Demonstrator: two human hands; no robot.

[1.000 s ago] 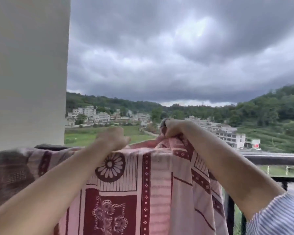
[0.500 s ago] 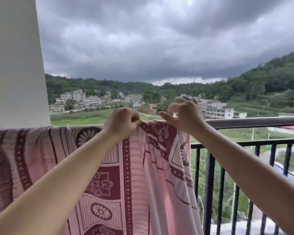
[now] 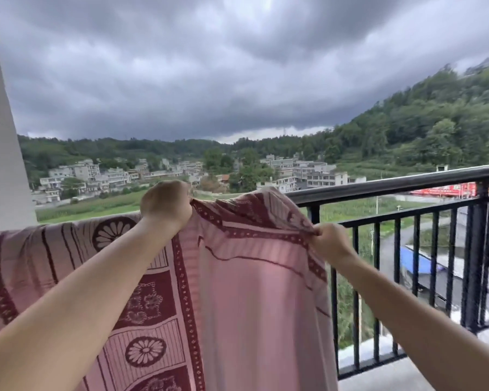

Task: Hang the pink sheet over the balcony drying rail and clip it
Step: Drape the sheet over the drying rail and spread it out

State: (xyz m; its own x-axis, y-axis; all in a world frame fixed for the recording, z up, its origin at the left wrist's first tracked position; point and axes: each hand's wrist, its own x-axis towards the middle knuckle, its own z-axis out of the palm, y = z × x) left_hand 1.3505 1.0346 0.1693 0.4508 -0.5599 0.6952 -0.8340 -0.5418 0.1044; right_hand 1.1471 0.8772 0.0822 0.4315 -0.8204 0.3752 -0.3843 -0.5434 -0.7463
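The pink sheet (image 3: pixel 251 292), patterned with dark red borders and flower motifs, hangs over the black balcony rail (image 3: pixel 393 186) and covers its left stretch. My left hand (image 3: pixel 165 204) grips the sheet's top edge in a fist at rail height. My right hand (image 3: pixel 329 242) pinches the sheet's right border a little lower and nearer to me, holding that edge out from the rail. Between the two hands the dark red border is stretched and lifted. No clip is in view.
A white wall or pillar (image 3: pixel 0 165) stands at the left. Right of the sheet the rail runs bare above black vertical bars (image 3: pixel 415 263). The balcony floor edge (image 3: pixel 407 371) shows at the lower right. Beyond are fields, buildings and dark clouds.
My right hand has left the rail top, dropped lower and to the right, and taken hold of the sheet's right border. My left hand keeps its grip on the top edge.
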